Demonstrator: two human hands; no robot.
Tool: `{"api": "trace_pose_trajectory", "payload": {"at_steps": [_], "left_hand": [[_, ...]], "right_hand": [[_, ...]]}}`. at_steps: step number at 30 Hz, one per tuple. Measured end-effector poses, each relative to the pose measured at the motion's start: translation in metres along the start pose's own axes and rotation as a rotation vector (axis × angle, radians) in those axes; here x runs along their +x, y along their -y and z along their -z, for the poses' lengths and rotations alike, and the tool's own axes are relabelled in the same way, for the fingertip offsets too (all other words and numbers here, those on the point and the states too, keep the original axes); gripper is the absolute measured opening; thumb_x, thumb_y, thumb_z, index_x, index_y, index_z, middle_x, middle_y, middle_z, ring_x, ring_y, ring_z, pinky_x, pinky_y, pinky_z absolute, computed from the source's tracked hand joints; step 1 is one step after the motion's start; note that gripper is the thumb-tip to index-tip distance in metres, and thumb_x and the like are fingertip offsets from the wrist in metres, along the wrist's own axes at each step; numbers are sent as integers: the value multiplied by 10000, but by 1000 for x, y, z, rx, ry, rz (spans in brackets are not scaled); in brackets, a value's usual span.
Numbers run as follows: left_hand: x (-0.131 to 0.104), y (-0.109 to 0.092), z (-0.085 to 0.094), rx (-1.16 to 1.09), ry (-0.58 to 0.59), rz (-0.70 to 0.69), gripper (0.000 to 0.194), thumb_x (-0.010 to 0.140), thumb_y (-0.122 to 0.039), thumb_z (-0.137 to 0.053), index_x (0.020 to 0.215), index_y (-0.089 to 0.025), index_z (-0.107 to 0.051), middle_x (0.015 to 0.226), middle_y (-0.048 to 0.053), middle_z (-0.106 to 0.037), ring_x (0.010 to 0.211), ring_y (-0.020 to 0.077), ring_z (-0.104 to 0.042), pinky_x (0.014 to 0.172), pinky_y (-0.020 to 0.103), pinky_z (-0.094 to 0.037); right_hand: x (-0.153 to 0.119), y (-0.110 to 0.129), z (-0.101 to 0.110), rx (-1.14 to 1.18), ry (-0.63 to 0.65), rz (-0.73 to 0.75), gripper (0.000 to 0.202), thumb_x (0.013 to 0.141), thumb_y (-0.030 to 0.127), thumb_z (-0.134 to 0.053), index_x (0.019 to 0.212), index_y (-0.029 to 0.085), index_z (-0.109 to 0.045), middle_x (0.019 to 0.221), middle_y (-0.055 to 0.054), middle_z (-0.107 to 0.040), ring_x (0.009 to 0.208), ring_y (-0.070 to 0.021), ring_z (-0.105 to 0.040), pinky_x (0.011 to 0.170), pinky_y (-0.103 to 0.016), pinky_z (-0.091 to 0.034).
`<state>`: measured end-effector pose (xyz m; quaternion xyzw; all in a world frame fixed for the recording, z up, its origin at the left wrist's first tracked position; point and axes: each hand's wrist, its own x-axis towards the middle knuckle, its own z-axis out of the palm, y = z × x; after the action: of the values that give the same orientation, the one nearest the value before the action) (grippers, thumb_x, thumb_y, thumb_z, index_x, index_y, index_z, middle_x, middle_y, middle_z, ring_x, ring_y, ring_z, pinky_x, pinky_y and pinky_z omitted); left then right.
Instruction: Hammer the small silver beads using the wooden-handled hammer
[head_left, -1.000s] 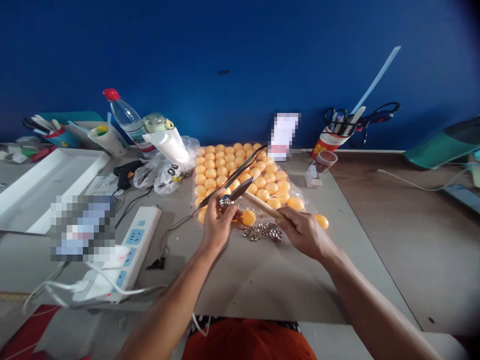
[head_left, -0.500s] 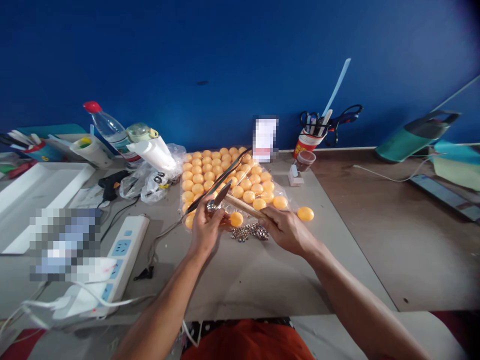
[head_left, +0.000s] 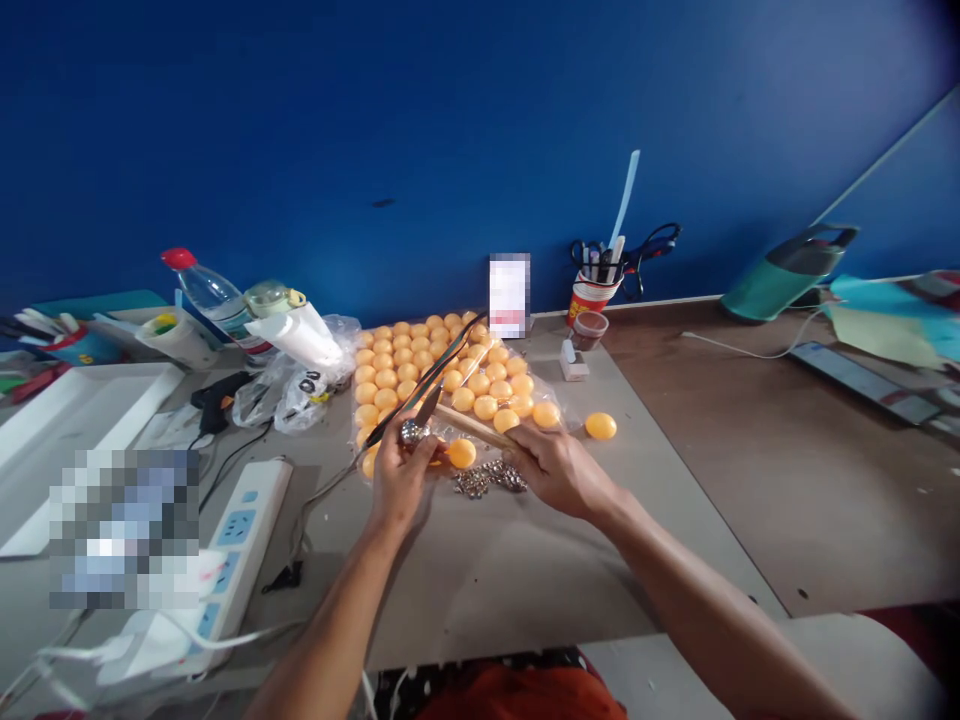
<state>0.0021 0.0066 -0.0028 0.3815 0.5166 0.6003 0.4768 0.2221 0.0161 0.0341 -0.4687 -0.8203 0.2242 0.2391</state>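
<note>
My right hand (head_left: 562, 462) is closed round the wooden handle of a hammer (head_left: 474, 426), whose dark wedge-shaped head points up near my left hand. Between the fingers and thumb of my left hand (head_left: 397, 475) is a shiny silvery round piece (head_left: 413, 431); its exact kind is unclear. The hammer head is close beside this piece, and I cannot tell whether they touch. An orange ball (head_left: 462, 453) sits just right of my left fingertips. Small shiny metal pieces (head_left: 487, 479) lie heaped below the handle. Behind my hands, rows of orange balls (head_left: 386, 380) lie in clear plastic.
A loose orange ball (head_left: 601, 426) lies to the right. A dark cable (head_left: 431, 375) crosses the balls. A power strip (head_left: 244, 540), glue gun (head_left: 217, 402) and white tray (head_left: 142, 385) are at left. A cup of tools (head_left: 594, 290), small box (head_left: 574, 362) and green bottle (head_left: 784, 272) stand farther back.
The camera view has shifted, so the back items sit lower and the right-hand ones farther left. Both hands keep their grips, with the hammer still close to the silvery piece.
</note>
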Motion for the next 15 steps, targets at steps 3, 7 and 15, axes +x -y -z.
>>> {"api": "trace_pose_trajectory", "payload": {"at_steps": [3, 7, 15], "left_hand": [[1, 0, 0, 1, 8, 23, 485, 705, -425, -782, 1065, -180, -570, 750, 15, -711, 629, 164, -710, 591, 278, -602], [0, 0, 0, -22, 15, 56, 506, 691, -426, -790, 1079, -197, -560, 749, 3, -704, 624, 170, -705, 557, 289, -597], [-1, -4, 0, -45, 25, 57, 498, 699, -426, -790, 1077, -215, -545, 755, -8, -702, 634, 163, -703, 572, 297, -603]], "right_hand": [[0, 1, 1, 29, -13, 0, 183, 930, 251, -452, 753, 206, -449, 686, -1, -550, 614, -121, -486, 573, -258, -328], [0, 1, 4, 3, 4, 0, 194, 919, 245, -472, 731, 205, -452, 681, -3, -554, 611, -120, -483, 561, -250, -319], [-1, 4, 4, -36, 4, -7, 186, 907, 243, -485, 727, 210, -450, 658, -6, -560, 590, -123, -485, 542, -253, -299]]}}
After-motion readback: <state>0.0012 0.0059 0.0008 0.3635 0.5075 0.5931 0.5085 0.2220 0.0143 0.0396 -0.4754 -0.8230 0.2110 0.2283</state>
